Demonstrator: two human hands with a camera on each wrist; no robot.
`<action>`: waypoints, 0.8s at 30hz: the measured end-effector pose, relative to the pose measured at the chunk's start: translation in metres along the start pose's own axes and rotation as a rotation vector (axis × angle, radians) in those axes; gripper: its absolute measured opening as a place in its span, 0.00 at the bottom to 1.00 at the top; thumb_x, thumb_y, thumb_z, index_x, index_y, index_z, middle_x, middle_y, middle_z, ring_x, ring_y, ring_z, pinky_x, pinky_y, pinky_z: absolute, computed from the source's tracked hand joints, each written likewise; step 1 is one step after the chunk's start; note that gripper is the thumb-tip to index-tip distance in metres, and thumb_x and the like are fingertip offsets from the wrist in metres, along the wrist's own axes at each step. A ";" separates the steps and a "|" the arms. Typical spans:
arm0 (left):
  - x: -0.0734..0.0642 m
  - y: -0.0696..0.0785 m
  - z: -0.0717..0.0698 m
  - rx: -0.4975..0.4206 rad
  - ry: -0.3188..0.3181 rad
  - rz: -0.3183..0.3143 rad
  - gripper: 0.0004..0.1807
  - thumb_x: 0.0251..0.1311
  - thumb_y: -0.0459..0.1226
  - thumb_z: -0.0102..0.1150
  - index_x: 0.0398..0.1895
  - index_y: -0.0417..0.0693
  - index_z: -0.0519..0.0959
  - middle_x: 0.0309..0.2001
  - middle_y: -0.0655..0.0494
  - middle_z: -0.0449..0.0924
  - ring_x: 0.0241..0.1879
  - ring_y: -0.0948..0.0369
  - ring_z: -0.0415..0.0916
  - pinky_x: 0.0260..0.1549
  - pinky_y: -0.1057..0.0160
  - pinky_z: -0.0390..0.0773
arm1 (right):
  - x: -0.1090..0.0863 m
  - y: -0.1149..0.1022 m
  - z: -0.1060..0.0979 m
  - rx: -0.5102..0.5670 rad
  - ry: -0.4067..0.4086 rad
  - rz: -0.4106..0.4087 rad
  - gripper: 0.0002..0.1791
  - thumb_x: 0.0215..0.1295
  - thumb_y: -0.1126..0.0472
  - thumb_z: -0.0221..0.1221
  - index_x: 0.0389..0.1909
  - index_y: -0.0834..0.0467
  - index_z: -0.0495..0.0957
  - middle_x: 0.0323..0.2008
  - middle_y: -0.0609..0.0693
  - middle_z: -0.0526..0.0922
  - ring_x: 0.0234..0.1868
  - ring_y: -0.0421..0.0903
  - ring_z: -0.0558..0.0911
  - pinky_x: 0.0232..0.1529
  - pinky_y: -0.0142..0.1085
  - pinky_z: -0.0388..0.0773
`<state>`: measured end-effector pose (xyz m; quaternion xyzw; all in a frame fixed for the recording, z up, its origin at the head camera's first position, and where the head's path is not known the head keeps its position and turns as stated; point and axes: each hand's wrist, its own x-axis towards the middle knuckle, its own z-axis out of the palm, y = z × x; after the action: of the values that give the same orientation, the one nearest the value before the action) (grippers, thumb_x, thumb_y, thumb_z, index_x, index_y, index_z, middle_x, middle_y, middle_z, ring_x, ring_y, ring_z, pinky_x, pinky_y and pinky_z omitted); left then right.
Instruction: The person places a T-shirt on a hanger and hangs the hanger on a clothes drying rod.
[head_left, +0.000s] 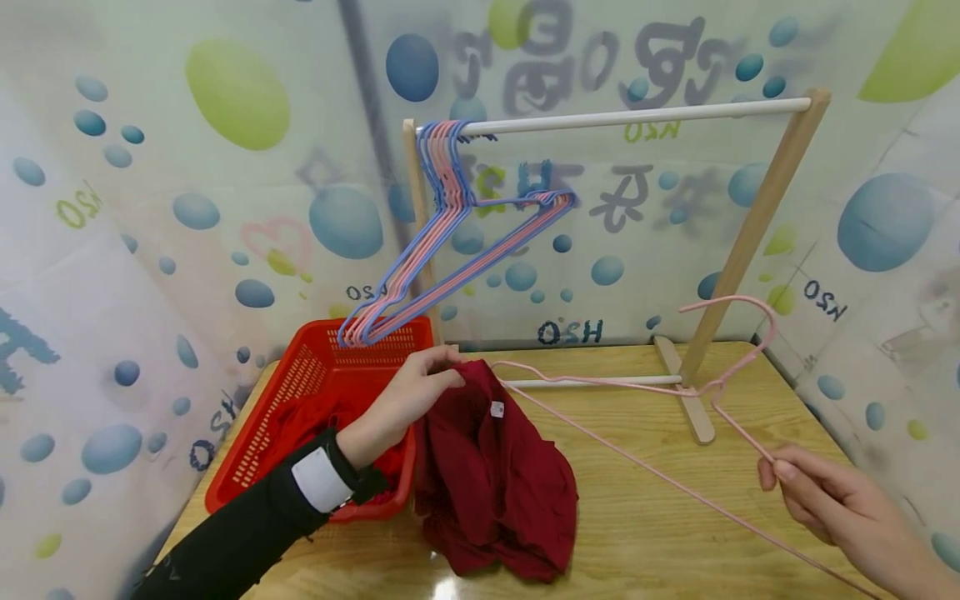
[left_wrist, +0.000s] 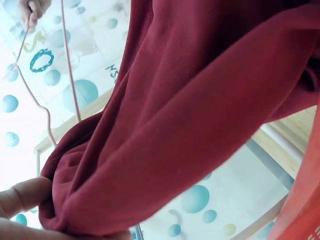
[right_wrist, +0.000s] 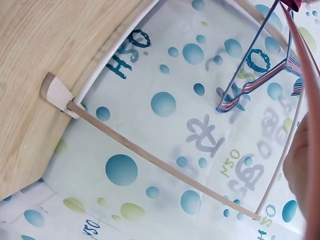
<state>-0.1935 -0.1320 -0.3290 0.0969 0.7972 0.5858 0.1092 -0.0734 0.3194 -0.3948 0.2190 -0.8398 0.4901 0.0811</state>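
A dark red garment (head_left: 502, 492) with a small white label hangs beside the basket. My left hand (head_left: 408, 404) grips its top edge; in the left wrist view, fingers (left_wrist: 25, 197) pinch the folded cloth (left_wrist: 175, 125). Over on the right, my right hand (head_left: 843, 504) pinches one arm of a pink hanger (head_left: 768, 321), whose hook points up and left. The hanger's far end reaches the garment's top beside the left fingers, and its tip is hidden by the cloth. Close up in the right wrist view, the hanger (right_wrist: 312, 80) runs past the right hand (right_wrist: 300, 165).
A red plastic basket (head_left: 262, 425) containing red cloth (head_left: 307, 425) stands left on the wooden table (head_left: 637, 550). Behind is a rack with a white bar (head_left: 637, 119) and wooden posts (head_left: 757, 217). Several blue and pink hangers (head_left: 450, 200) hang at its left end.
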 end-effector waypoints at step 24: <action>-0.005 0.002 -0.002 0.078 -0.024 0.082 0.12 0.68 0.34 0.59 0.49 0.35 0.83 0.47 0.46 0.84 0.57 0.47 0.76 0.46 0.58 0.75 | -0.008 0.005 -0.010 0.175 -0.066 -0.121 0.30 0.73 0.86 0.32 0.46 0.58 0.79 0.15 0.51 0.61 0.11 0.41 0.56 0.12 0.29 0.56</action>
<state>-0.1890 -0.1348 -0.3259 0.1404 0.8134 0.5572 0.0908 -0.0694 0.3323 -0.3962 0.2915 -0.7813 0.5483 0.0635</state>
